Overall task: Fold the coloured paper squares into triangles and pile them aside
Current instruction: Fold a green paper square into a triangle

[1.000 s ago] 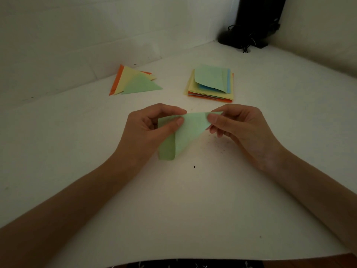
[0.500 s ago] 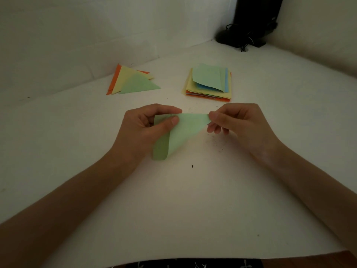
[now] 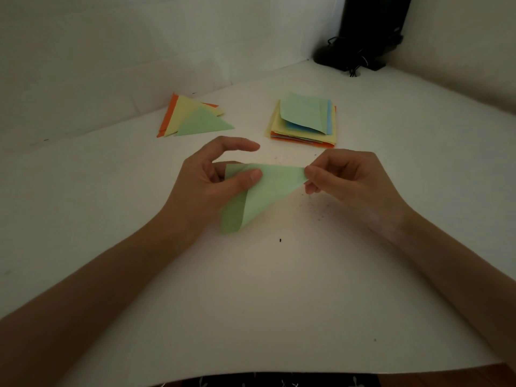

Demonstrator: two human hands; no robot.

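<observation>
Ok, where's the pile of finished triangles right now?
In the head view, the pile of folded triangles lies at the far left of the table, left of the stack of unfolded squares and beyond the left hand.

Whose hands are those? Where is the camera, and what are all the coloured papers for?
There is no robot here: these are a person's two hands. The camera sits on the person's head and looks down, so you see what they see. The left hand and the right hand each pinch one end of a green paper. It is bent over into a triangle shape but not pressed flat yet. On the white table, at the far left, lies a pile of triangles: orange, yellow and green. To its right waits a stack of squares, still to be folded. A black stand is in the far corner.
</observation>
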